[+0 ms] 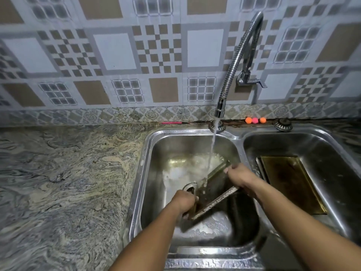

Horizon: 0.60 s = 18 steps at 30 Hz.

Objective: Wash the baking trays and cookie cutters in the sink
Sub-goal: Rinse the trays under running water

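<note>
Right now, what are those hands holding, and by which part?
A baking tray, tilted under the running tap: the left hand grips its left edge, the right hand its right edge.

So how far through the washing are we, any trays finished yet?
Done: nothing clearly; the gold tray lying in the right basin shows dark patches, so whether it's washed is unclear. In hand: the left hand and right hand hold a dark baking tray tilted under the faucet's stream in the left basin. Left: finishing it, plus cookie cutters, none in view.
</note>
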Tool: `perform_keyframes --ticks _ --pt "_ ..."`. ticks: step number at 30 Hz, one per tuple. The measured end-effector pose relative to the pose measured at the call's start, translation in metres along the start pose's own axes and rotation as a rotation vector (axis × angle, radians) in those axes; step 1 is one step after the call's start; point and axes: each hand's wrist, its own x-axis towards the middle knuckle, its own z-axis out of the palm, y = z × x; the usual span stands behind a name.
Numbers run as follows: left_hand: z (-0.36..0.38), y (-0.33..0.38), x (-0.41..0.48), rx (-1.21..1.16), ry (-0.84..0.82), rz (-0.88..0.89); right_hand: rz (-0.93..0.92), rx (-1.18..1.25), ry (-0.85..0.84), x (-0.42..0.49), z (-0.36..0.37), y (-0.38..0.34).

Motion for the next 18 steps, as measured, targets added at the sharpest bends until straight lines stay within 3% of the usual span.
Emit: perform_keyframes --ticks 5,11,14,18 --pt "0.018 0.020 -0.023 -0.163 -0.141 0.035 -0.235 -0.201 -0.024 -0.031 -0.012 -0.039" --pt "0.024 0.034 -0.024 -0.311 -0.107 0.078 -0.497 -0.302 -0.006 -0.057 -0.010 -0.035" --pt "0.013 0.035 -0.020 -0.354 0.043 0.158 -0.557 -0.195 0.004 -0.061 -0.017 -0.018" --pt "-0.010 0.034 -0.020 -0.269 0.322 0.348 -0.500 -0.062 -0.020 -0.059 -0.020 0.002"
